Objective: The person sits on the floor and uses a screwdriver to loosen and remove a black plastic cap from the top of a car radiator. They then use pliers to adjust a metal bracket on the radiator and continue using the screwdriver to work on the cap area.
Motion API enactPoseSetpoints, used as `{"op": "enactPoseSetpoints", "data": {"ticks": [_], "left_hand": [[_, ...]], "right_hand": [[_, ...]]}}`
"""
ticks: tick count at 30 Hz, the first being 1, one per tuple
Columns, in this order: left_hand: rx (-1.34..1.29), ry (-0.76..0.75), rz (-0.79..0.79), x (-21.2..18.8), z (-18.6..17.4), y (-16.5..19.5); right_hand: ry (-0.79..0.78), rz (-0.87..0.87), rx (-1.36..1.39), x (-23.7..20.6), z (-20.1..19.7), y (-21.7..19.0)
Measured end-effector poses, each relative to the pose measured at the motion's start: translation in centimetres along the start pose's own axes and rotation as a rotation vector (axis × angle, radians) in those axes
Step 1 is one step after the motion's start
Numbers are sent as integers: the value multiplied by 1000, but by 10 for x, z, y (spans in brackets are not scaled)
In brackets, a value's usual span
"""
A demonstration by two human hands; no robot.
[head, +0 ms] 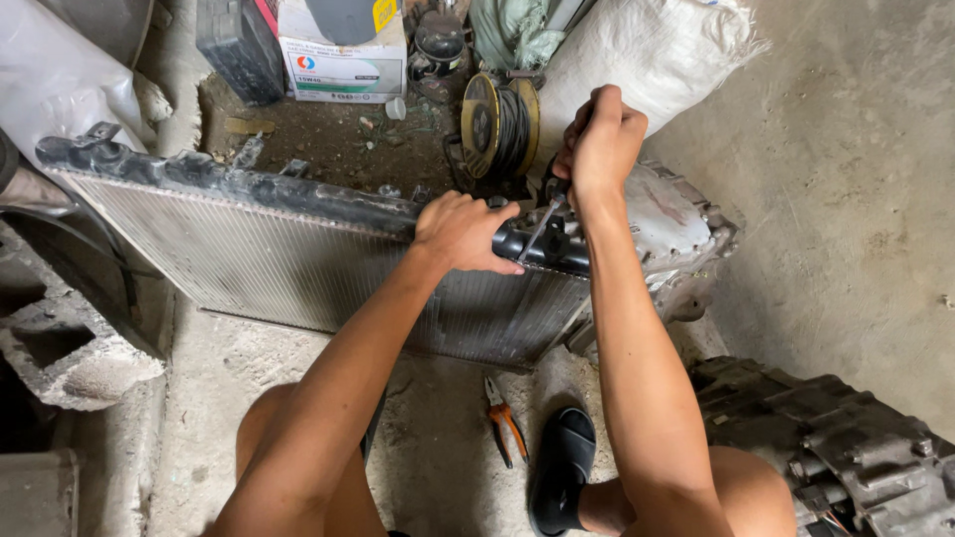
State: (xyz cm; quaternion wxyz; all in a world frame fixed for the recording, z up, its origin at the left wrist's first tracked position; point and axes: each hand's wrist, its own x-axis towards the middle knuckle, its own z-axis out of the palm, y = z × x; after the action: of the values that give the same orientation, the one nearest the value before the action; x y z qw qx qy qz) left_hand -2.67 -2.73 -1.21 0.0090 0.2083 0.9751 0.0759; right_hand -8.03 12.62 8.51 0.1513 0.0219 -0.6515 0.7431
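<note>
Aluminium fins of the radiator [298,264] stood upright on the concrete floor [856,199], its black top tank [229,184] uppermost. Her or his left hand [463,234] was clamped over that tank, seemingly to steady it. Just right of it, the right hand [602,139] was fisted around a screwdriver [542,224], tip down against the tank. Orange-handled pliers [505,423] lay below the hands.

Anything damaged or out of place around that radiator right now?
The radiator stands on edge, its black top tank rough and crusted. Orange-handled pliers lie loose on the floor by the black sandal.
</note>
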Motion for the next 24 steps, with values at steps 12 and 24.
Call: {"op": "enactPoseSetpoints", "data": {"ticks": [12,24], "left_hand": [[-7,87,43,2,3,-3],[31,100,57,0,1,0]], "right_hand": [[4,134,-38,32,7,10],[45,195,-114,50,11,16]]}}
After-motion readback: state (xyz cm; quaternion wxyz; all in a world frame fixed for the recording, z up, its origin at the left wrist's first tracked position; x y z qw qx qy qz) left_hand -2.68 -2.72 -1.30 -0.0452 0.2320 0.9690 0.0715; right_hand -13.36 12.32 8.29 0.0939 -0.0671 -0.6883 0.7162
